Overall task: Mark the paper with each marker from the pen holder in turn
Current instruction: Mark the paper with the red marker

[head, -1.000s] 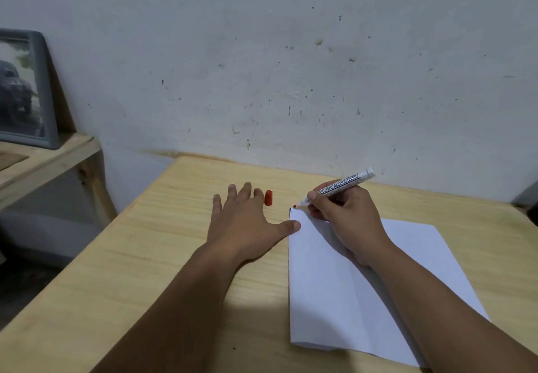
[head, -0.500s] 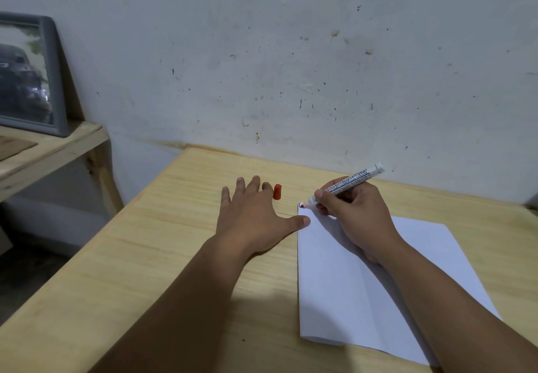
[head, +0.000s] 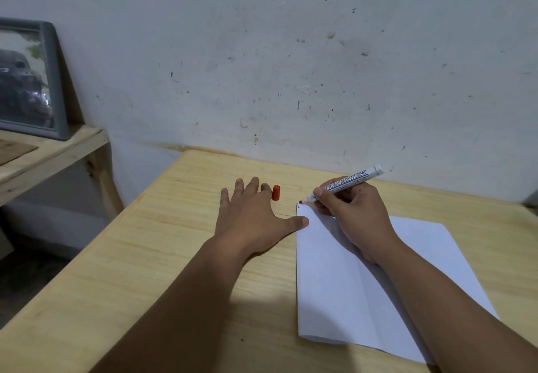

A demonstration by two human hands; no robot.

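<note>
A white sheet of paper (head: 343, 279) lies on the wooden table (head: 145, 256). My right hand (head: 355, 218) grips a white marker (head: 346, 183) with a red tip, and the tip touches the paper's far left corner, where a small dark mark shows. My left hand (head: 250, 221) lies flat on the table with fingers spread, its thumb touching the paper's left edge. The marker's red cap (head: 275, 192) lies on the table just beyond my left fingertips. No pen holder is in view.
A grey picture frame (head: 32, 81) leans against the wall on a lower wooden shelf (head: 52, 154) to the left. A stained white wall rises right behind the table's far edge.
The view has shifted slightly. My right hand has kept the marker tip at the paper's corner, and a small mark now shows there. My left hand stays flat.
</note>
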